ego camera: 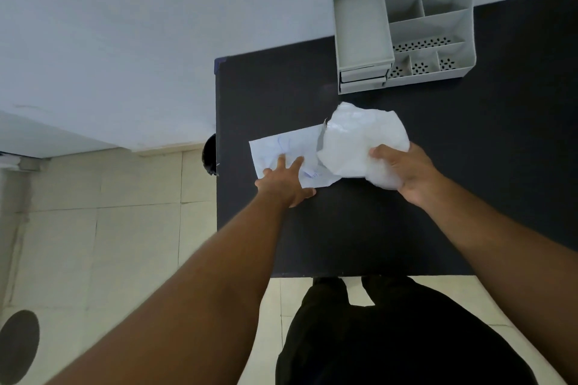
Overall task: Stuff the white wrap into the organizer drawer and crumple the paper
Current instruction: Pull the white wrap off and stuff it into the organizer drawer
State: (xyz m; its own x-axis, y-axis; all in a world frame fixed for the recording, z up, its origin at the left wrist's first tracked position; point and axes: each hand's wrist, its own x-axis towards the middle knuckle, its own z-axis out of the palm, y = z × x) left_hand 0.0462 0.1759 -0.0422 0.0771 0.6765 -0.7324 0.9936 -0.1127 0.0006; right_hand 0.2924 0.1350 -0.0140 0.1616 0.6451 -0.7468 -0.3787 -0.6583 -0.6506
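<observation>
Gripping the white wrap (pixel 359 141) in your right hand (pixel 403 170), left hand (pixel 286 181) spread flat on the paper (pixel 281 147); organizer drawer (pixel 362 76) unfilled, paper uncrumpled.

White wrap (pixel 359 141) in my right hand (pixel 406 172): thin, crinkled, faintly glossy plastic. Paper (pixel 287 150) under my left hand (pixel 284 181): matt, creased. Organizer (pixel 403 31): smooth matt grey plastic. Table (pixel 469 166): dark, matt.
</observation>
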